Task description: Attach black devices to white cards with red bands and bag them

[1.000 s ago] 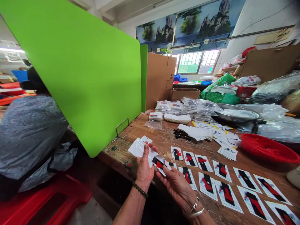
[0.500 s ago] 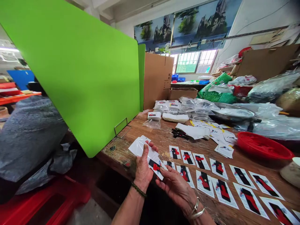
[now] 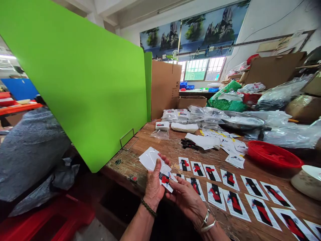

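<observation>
My left hand (image 3: 153, 185) is closed around a fanned stack of white cards (image 3: 149, 158), its thumb pressed on top. A printed card with a black and red piece (image 3: 164, 179) lies at the near end of that stack. My right hand (image 3: 187, 198) pinches this card's right edge, close to the red part; the fingertips beneath are hidden. On the table to the right, similar cards lie in rows, each with a black or black-and-red piece on it, such as the card (image 3: 235, 205) beside my right hand.
Behind the rows are a red basin (image 3: 273, 160), loose printed leaflets (image 3: 235, 157), white strips (image 3: 204, 140) and bagged card packs (image 3: 162, 126). A patterned bowl (image 3: 307, 182) stands at right. A green partition (image 3: 100, 87) rises along the table's left side.
The view has shifted slightly, moving the table items a little left in the picture. Both hands keep hold of the cards, with the right fingers still at the printed card's edge.
</observation>
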